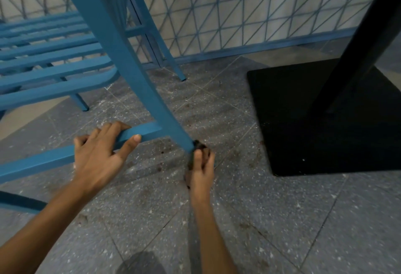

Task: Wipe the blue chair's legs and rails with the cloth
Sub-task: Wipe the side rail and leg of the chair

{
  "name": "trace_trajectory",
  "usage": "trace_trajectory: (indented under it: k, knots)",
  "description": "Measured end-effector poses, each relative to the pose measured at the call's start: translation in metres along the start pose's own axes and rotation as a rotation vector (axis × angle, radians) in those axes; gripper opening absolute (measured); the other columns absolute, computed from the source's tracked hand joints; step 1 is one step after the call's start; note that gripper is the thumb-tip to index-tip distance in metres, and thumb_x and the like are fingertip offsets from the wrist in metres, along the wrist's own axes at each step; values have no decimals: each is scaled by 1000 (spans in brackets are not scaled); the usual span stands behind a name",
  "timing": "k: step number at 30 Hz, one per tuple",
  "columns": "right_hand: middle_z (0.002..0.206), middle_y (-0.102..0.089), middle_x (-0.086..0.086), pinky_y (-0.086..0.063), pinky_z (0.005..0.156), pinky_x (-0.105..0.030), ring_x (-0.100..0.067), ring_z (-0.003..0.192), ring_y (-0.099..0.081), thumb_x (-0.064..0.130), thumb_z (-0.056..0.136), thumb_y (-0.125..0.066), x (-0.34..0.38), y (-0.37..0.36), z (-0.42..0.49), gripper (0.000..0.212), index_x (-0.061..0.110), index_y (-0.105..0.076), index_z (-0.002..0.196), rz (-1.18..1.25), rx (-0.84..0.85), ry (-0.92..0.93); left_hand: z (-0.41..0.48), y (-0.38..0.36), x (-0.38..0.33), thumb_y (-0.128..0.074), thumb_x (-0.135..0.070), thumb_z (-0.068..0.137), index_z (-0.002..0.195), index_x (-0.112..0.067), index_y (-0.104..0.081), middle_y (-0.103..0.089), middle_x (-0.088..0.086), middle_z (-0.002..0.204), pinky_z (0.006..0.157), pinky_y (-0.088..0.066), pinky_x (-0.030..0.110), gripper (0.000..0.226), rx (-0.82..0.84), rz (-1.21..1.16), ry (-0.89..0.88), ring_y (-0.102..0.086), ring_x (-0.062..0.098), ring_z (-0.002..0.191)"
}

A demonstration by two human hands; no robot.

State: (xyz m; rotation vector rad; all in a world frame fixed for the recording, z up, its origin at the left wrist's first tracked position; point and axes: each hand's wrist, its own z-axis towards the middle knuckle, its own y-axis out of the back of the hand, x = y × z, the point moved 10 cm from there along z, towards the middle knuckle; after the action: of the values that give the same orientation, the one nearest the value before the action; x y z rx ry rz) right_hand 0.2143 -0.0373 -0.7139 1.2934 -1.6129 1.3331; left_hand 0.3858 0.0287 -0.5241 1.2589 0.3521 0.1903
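The blue chair [121, 56] fills the upper left, its near leg slanting down to the floor at the centre. A low blue rail [149, 129] joins that leg and runs left. My left hand [99, 150] grips this rail, fingers over the top and thumb in front. My right hand [200, 167] is closed on a dark cloth [198, 145], pressed against the foot of the near leg where it meets the floor. Most of the cloth is hidden inside the fist.
A black table base plate [303, 121] with a black post [355, 41] stands on the right, close to the leg. A blue lattice fence [238, 13] runs behind. The speckled grey tiled floor [260, 219] is dusty and stained.
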Motion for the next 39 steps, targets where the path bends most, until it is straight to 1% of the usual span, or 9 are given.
trace_trajectory:
  k: [4, 8, 12, 17, 19, 26, 31, 37, 39]
  knots:
    - [106, -63, 4, -49, 93, -43, -25, 107, -59, 26, 101, -44, 4, -1, 14, 16, 36, -57, 102, 13, -11, -128, 2, -1, 2, -20, -71, 85, 95, -36, -49, -55, -11, 88, 78, -20, 34, 47, 0, 23, 4, -47, 15, 81]
    - [98, -63, 10, -51, 86, -44, -12, 96, -60, 36, 100, -43, 105, -56, -18, 11, 35, -53, 105, -38, 112, 225, 2, 0, 2, -22, -70, 84, 95, -36, -49, -54, -10, 89, 77, -18, 32, 45, 2, 7, 17, -45, 14, 82]
    - [121, -62, -1, -50, 94, -41, -18, 116, -57, 26, 96, -53, 152, -70, -44, 29, 23, -50, 125, -32, 133, 554, 4, 1, 0, -21, -69, 84, 97, -36, -48, -50, -10, 87, 77, -19, 34, 44, 12, 21, 12, -40, 13, 84]
    - [117, -63, 5, -39, 82, 5, 9, 101, -52, 7, 90, -63, 89, -17, -19, 40, 16, -55, 128, -378, 103, 389, 6, -2, -6, -23, -64, 88, 102, -27, -54, -51, -8, 88, 78, -22, 37, 50, -18, 93, 0, -52, 25, 90]
    - [117, -66, -4, -33, 77, 10, 14, 98, -46, 6, 88, -65, 83, -4, -13, 39, 9, -56, 126, -470, 41, 393, 8, -3, -7, -21, -65, 88, 102, -25, -55, -59, -1, 94, 80, -27, 40, 55, -31, 125, -5, -54, 27, 91]
    - [111, -61, 10, -41, 76, 2, 19, 92, -57, 6, 89, -64, 73, -12, -15, 45, 9, -51, 132, -447, -62, 491, 10, -5, -5, -30, -64, 91, 106, -21, -56, -62, 1, 102, 86, -29, 44, 52, -105, 89, 2, -53, 27, 95]
    - [111, -66, -2, -55, 81, -33, -15, 91, -67, 11, 94, -60, -8, 18, 13, 38, 11, -46, 130, -601, -123, 226, 9, -4, -2, -31, -63, 91, 107, -20, -55, -60, 1, 100, 87, -28, 43, 52, -147, 46, -1, -50, 23, 91]
    - [114, -66, -11, -51, 86, -28, -24, 101, -65, 9, 89, -65, -49, 24, 28, 42, 2, -50, 128, -516, -237, -22, 8, -7, -3, -29, -64, 92, 108, -18, -56, -62, 3, 101, 84, -29, 42, 55, -178, 90, -43, -52, 25, 92]
    - [107, -68, -16, -54, 90, -42, -29, 98, -67, 4, 83, -70, -58, 24, 35, 34, 1, -60, 115, -353, -273, -144, 7, -6, -5, -27, -63, 93, 109, -17, -56, -62, 4, 101, 82, -30, 43, 57, -192, 138, -69, -53, 26, 90]
